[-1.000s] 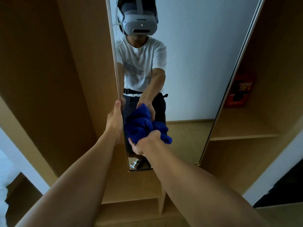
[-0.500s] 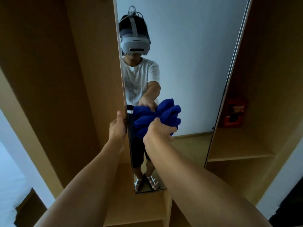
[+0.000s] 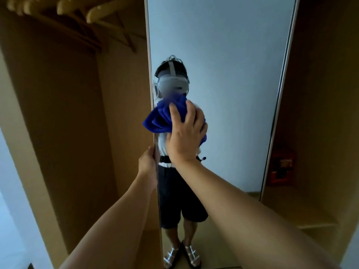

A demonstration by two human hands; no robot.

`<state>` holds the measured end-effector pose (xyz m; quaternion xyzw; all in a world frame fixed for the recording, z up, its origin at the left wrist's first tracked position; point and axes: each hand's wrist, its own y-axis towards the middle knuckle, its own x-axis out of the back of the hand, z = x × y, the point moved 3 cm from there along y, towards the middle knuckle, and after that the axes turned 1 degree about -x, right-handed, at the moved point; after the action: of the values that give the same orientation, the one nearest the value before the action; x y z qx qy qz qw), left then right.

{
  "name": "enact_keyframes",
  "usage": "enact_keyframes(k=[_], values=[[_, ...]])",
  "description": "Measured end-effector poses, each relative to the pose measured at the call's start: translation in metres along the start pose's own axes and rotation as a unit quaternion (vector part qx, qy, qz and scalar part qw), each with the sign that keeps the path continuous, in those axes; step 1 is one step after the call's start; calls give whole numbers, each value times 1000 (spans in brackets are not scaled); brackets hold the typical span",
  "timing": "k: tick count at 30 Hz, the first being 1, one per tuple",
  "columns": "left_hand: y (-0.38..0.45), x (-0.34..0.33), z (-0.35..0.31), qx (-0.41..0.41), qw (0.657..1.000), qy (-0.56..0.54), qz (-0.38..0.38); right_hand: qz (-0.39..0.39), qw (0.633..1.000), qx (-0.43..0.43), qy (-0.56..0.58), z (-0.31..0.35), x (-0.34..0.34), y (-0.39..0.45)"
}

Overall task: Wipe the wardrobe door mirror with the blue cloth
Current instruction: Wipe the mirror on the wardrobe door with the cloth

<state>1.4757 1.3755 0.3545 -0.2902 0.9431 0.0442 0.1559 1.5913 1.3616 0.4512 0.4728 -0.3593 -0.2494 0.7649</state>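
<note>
Wiping upward along the glass: in the head view the right hand (image 3: pixel 185 133) presses the bunched cloth (image 3: pixel 161 119) flat to the mirror (image 3: pixel 223 74) near its left edge, fingers spread and curled over the wad, higher on the door than a second ago, when it worked the lower part of the glass. The stroke has climbed from lower glass to mid-height, so I judge the lower left strip covered and the upper and right stretches not yet reached. The left hand (image 3: pixel 147 164) stays clamped on the door's left edge, thumb toward the camera, fingers wrapped behind out of sight, steadying the panel just below the cloth. One corner of the cloth hangs past the frame edge. Surroundings: open wardrobe (image 3: pixel 68 133) to the left with wooden hangers (image 3: pixel 101 10) up top, well clear of the stroke; a shelf bay to the right holding a red box (image 3: pixel 281 167), apart from the mirror. Nothing blocks the glass. Only the steadying hand sits close to the wiping path.
</note>
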Motion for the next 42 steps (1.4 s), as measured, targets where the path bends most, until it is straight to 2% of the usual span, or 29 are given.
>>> enact_keyframes(k=[4, 8, 11, 13, 15, 17, 21, 24, 26, 29, 32, 42], values=[[12, -4, -16, 8, 998, -57, -1, -31, 984, 164, -70, 9, -1, 29], [12, -5, -15, 7, 995, -100, 2, -50, 960, 266, -70, -5, -12, 13], [7, -2, -16, 27, 990, -134, 32, -32, 951, 302, -64, -25, -22, -26], [1, 0, -13, 57, 990, -116, 53, -7, 944, 324, -58, -39, -28, -59], [-2, 1, -13, 60, 994, -88, 16, 32, 933, 353, -56, -52, -34, -91], [-2, 1, -14, 44, 997, -60, -32, 70, 918, 385, -63, -65, -41, -119], [0, -1, -13, 9, 999, -31, -35, 162, 872, 450, -105, -79, -52, -154], [8, -2, -15, -11, 999, 16, -33, 170, 838, 506, -113, -78, -49, -143], [13, -5, -20, 1, 998, 39, -41, 141, 840, 514, -103, -69, -42, -119], [17, -8, -30, -2, 997, 68, -29, 68, 873, 477, -69, -49, -28, -64], [15, -10, -36, -21, 999, 13, 21, 12, 887, 456, -71, -32, -16, -9], [20, -29, -105, -112, 993, 25, 21, -51, 908, 399, -119, -3, 31, 110]])
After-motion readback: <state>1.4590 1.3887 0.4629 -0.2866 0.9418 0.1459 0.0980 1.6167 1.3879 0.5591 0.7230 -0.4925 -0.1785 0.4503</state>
